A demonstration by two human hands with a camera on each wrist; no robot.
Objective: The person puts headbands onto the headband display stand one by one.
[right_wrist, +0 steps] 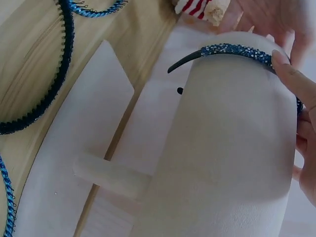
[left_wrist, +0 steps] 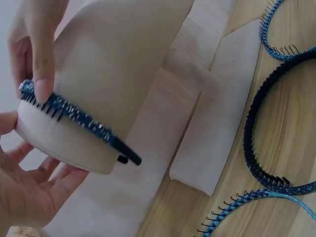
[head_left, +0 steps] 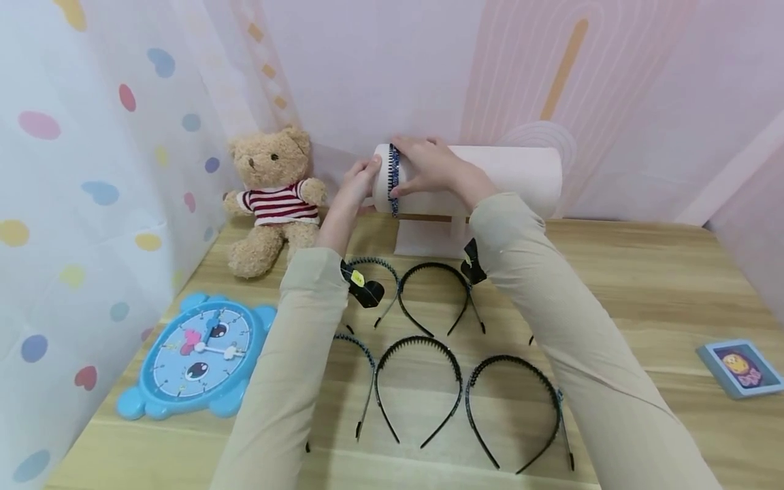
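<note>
1. The dark-blue glittering toothed headband point(head_left: 394, 175) sits around the left end of the white horizontal cylindrical stand point(head_left: 517, 173), at upper centre of the head view.
2. The right hand point(head_left: 436, 165) pinches the headband, its thumb on the glittered band, coming from the band's right.
3. The left hand point(head_left: 357, 184), just left of the headband, touches the stand's end with relaxed, unclenched fingers.
4. Black toothed headbands point(head_left: 419, 339) lie at lower centre, well apart from both hands.

bright, softly lit head view; dimmer, greyish wrist views
</note>
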